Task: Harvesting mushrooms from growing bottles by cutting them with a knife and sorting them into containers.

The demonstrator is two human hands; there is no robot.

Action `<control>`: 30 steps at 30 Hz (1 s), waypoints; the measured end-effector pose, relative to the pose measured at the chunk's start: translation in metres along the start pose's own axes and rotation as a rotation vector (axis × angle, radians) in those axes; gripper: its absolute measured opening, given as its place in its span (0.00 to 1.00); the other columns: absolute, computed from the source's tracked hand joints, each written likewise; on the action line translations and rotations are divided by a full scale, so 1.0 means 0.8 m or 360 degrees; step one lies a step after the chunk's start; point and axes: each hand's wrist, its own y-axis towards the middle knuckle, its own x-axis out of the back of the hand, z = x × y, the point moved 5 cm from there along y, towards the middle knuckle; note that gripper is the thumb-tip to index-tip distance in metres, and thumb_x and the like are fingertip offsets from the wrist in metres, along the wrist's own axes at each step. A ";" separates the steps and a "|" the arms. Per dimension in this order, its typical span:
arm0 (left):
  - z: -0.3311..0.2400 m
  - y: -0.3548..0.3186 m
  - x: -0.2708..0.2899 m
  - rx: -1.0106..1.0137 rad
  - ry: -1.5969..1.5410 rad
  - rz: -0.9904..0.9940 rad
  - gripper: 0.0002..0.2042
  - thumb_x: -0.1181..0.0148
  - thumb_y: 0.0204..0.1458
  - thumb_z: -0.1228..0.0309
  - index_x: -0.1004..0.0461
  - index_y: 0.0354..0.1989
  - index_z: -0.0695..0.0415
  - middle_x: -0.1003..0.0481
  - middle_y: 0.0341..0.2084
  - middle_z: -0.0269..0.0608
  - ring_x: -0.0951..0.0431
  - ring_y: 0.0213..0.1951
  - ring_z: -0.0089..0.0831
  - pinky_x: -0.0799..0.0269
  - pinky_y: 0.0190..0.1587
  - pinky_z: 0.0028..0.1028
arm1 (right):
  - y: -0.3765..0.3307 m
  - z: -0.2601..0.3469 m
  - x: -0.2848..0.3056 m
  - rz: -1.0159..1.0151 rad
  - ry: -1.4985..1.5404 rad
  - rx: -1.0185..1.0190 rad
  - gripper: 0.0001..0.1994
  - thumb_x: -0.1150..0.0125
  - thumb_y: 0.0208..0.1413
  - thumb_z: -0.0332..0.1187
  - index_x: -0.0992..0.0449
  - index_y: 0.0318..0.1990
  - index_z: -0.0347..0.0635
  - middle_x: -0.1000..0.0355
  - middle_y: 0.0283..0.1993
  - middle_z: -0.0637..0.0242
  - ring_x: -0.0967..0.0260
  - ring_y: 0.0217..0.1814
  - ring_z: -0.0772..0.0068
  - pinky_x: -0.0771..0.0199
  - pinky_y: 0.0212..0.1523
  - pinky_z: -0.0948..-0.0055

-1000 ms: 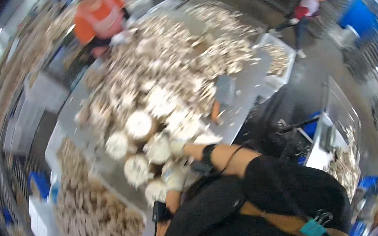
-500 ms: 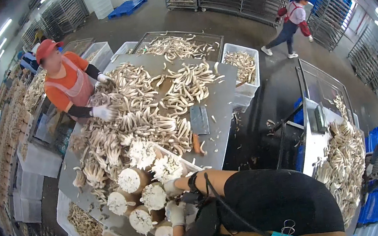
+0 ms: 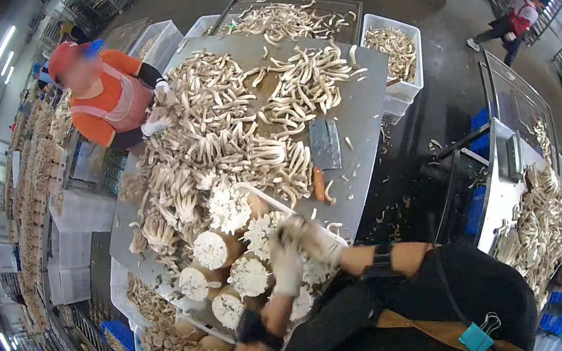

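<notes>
My left hand (image 3: 287,268) and my right hand (image 3: 317,242), in white work gloves with greyish fingertips, meet at the front edge of the metal table (image 3: 368,164). Their fingers overlap and are slightly blurred, so I cannot make out anything between them. Just under and left of them lies a group of cylindrical mushroom bags with white, frayed ends, one of them (image 3: 248,277) nearest my left hand. A white crate rim (image 3: 266,199) runs behind the bags. Beyond it, long pale-stemmed mushrooms (image 3: 216,141) are heaped over the table.
A cleaver (image 3: 324,145) with an orange-brown handle lies right of the heap. Across the table's left side a co-worker (image 3: 107,92) in a red cap handles mushrooms with gloved hands. White bins (image 3: 396,54) stand beyond, and a second mushroom-laden table (image 3: 500,168) is at right.
My hands have come up from beside the bags and moved together, fingertips meeting. The view has shifted, so the table sits further right and lower. A person at the far right has walked further away.
</notes>
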 end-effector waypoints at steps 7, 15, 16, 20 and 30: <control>-0.246 0.267 0.056 -0.0079 -0.0189 0.0145 0.28 0.52 0.55 0.58 0.43 0.56 0.69 0.33 0.47 0.68 0.32 0.50 0.54 0.37 0.53 0.37 | 0.129 0.515 -0.053 -0.0121 -0.2658 0.1067 0.25 0.67 0.63 0.48 0.43 0.60 0.40 0.32 0.47 0.59 0.33 0.39 0.67 0.30 0.40 0.71; 0.018 0.078 0.099 0.0493 -0.0895 0.0000 0.22 0.53 0.57 0.62 0.38 0.55 0.65 0.27 0.42 0.49 0.26 0.42 0.31 0.30 0.44 0.27 | 0.177 0.602 0.194 -0.0564 -0.1156 0.1197 0.22 0.53 0.58 0.42 0.38 0.54 0.35 0.31 0.49 0.52 0.32 0.51 0.63 0.29 0.48 0.71; 0.068 0.019 0.104 0.0800 -0.1152 -0.0187 0.20 0.53 0.58 0.62 0.37 0.54 0.64 0.28 0.43 0.45 0.26 0.40 0.29 0.29 0.43 0.26 | 0.172 0.539 0.191 -0.0312 -0.0661 0.0847 0.20 0.60 0.60 0.41 0.36 0.53 0.36 0.29 0.44 0.57 0.32 0.47 0.62 0.27 0.46 0.66; 0.137 -0.189 0.154 0.1268 -0.0993 -0.0557 0.23 0.54 0.57 0.55 0.33 0.51 0.63 0.25 0.31 0.42 0.26 0.27 0.23 0.30 0.29 0.20 | 0.107 0.282 0.170 -0.0200 -0.1131 -0.0039 0.13 0.54 0.58 0.35 0.33 0.47 0.40 0.30 0.39 0.61 0.32 0.36 0.66 0.28 0.36 0.73; 0.169 -0.377 0.018 0.0766 -0.0482 -0.0108 0.23 0.58 0.59 0.53 0.30 0.48 0.61 0.25 0.33 0.45 0.25 0.31 0.26 0.31 0.31 0.23 | -0.080 -0.033 -0.060 0.2249 -0.3285 0.0502 0.36 0.39 0.45 0.38 0.45 0.62 0.41 0.43 0.60 0.46 0.47 0.64 0.51 0.55 0.66 0.57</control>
